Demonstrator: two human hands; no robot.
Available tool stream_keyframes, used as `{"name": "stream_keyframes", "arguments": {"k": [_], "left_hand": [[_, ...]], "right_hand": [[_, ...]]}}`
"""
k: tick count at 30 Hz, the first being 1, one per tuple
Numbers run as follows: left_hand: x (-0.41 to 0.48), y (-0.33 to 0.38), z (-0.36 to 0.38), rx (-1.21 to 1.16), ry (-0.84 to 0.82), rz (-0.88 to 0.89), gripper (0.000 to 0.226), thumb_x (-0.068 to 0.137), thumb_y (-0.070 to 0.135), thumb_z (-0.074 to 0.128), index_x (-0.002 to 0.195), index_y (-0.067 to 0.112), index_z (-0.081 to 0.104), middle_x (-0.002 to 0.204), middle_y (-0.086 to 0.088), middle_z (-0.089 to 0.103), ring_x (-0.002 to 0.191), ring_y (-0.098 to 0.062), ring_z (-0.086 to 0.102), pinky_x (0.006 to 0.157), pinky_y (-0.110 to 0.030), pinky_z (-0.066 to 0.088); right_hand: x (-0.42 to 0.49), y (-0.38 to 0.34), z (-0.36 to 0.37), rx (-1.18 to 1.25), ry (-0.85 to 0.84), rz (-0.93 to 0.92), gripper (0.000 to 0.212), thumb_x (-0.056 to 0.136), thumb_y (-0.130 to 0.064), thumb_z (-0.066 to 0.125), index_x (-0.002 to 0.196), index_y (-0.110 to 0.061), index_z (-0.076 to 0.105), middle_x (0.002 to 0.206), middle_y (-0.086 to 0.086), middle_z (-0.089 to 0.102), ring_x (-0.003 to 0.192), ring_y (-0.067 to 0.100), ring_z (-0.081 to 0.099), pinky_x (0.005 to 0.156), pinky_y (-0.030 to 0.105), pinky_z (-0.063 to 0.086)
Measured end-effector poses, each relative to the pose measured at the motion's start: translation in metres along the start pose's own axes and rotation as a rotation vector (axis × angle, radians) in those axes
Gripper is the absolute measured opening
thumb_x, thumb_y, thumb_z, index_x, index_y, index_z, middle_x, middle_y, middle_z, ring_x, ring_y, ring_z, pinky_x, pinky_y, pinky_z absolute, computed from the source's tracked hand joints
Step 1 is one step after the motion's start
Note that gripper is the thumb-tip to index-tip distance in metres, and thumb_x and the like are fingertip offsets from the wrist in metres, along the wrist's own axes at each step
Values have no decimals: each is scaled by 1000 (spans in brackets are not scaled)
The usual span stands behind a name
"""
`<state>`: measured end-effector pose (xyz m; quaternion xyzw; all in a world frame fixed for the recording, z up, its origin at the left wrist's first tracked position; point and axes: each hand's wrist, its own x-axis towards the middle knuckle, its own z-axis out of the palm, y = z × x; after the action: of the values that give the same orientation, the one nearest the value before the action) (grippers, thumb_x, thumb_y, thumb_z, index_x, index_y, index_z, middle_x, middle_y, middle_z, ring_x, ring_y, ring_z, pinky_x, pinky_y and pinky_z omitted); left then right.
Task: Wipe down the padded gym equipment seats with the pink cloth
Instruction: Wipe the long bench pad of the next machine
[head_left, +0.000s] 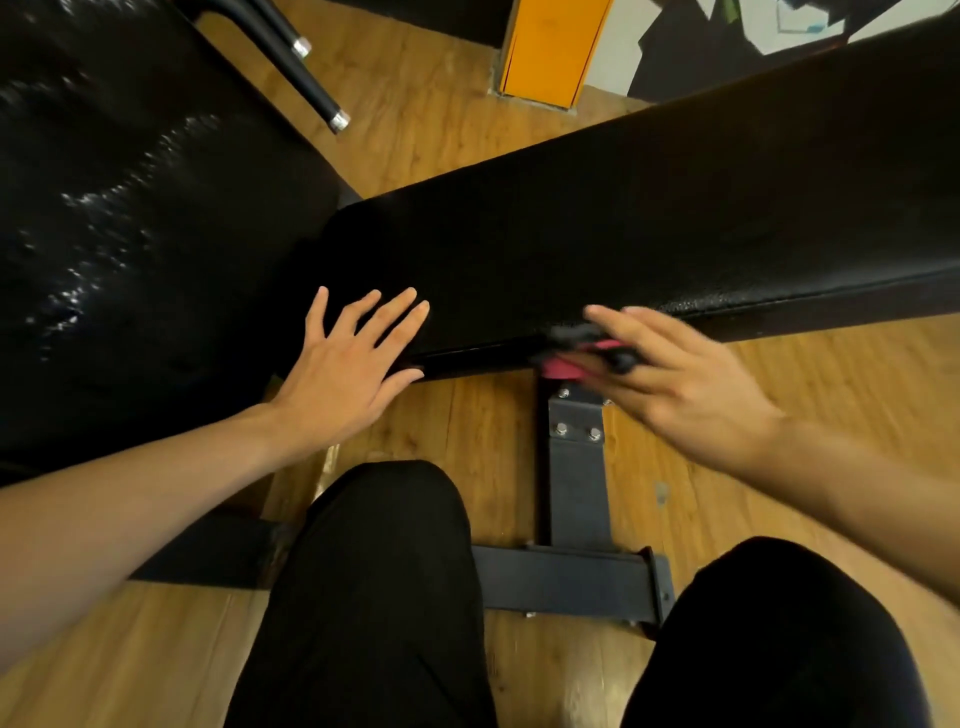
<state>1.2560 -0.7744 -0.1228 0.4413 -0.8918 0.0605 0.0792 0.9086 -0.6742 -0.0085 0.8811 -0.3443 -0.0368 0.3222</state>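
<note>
At frame centre, the left hand (353, 358) is spread flat on the black padded bench (623, 234). The pink cloth (563, 366) is gripped by the blurred right hand (675, 374) against the pad's near edge, above the steel frame (576, 488); a second glossy pad (130, 208) fills the upper left.

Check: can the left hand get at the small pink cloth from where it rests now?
Probably yes. The left hand lies flat on the black padded bench, bare pad between; but the right hand covers the pink cloth.

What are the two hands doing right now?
Left hand: open, flat on the black bench pad.
Right hand: blurry, holds the pink cloth against the pad's front edge.
</note>
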Motion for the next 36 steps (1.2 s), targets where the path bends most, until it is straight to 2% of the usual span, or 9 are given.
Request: {"name": "stream_keyframes", "arguments": {"k": [3,7,10,13,16,20,23,29,36], "left_hand": [[-1,0,3,-6,17,-2,71,105,58,26,165,20,22,170,-6,31,150,-37,37,120,-71,21],[0,1,4,-21,36,-8,71,105,58,26,164,20,22,169,-7,32,150,-38,37,120,-72,22],[0,1,4,-21,46,0,70,105,57,26,164,21,20,169,-7,32,149,-38,38,119,-73,23],[0,1,6,-25,61,-4,70,105,58,28,164,22,20,169,-6,31,150,-37,38,119,-72,23],[1,-2,4,-14,76,21,70,104,58,27,164,20,22,169,-7,32,149,-38,38,119,-73,23],[2,0,1,11,73,22,71,105,58,25,164,19,21,168,-8,33,149,-39,39,119,-72,22],[1,0,-5,92,46,30,72,105,59,22,164,17,21,168,-10,35,149,-40,38,120,-71,21],[19,34,-37,90,178,105,77,102,63,38,155,8,44,159,-16,46,146,-39,43,122,-64,24],[76,105,-56,-30,356,220,77,103,63,41,159,9,39,160,-16,45,147,-37,43,125,-59,24]], "right_hand": [[-42,36,-12,-90,1,-62,54,97,1,55,148,-14,44,153,15,42,150,37,25,125,49,16],[-13,24,-4,-125,-12,-123,57,102,1,44,156,-12,33,163,10,26,153,39,15,126,50,5],[43,-14,15,-133,-27,-215,55,101,-1,44,154,-9,36,159,14,37,153,42,9,126,54,-2],[78,-38,25,-110,-10,-202,50,104,-2,42,153,-7,38,153,14,47,152,43,14,125,56,7],[62,-10,10,-72,13,-211,45,103,-5,51,148,-10,48,149,12,52,148,44,28,122,58,18],[7,39,-23,-25,2,-91,59,99,-6,57,155,-12,38,159,11,39,149,42,26,123,57,17],[16,26,-26,-19,-55,17,66,96,-8,57,157,-14,33,158,13,39,149,43,27,123,57,16],[27,13,-26,28,-102,120,58,98,-10,36,156,-14,36,153,11,47,146,42,33,122,59,19],[-37,60,-58,-29,-36,252,51,97,-13,62,147,-19,51,148,8,53,144,39,39,119,62,22]]}}
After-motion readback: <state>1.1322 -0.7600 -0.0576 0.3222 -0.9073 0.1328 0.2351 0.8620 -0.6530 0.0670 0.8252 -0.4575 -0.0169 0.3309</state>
